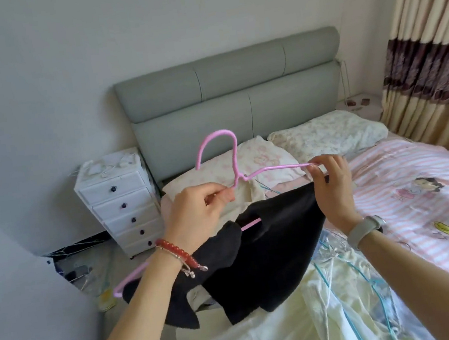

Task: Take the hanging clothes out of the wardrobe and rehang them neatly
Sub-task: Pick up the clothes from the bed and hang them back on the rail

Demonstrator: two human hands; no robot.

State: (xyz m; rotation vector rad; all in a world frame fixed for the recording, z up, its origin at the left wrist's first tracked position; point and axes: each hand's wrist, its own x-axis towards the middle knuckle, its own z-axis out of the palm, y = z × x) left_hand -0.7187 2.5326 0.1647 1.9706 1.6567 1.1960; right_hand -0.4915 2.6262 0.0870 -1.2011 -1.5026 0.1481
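A pink wire hanger [217, 153] is held up over the bed, its hook pointing upward. My left hand [197, 213] pinches the hanger just below the hook's neck. My right hand [331, 184] pinches the hanger's right arm and the edge of a black garment [269, 255]. The black garment droops from the hanger, with the hanger's lower bar [250, 225] showing through an opening in it. The hanger's left end [119, 290] sticks out under my left wrist.
Pale yellow clothes [295, 328] with teal hangers [342, 268] lie heaped on the bed below. A pink striped quilt [421, 201] covers the bed to the right. Two pillows [327, 133] and a grey headboard [230, 92] stand behind. A white drawer unit [121, 200] is at the left, a curtain [429, 43] at the right.
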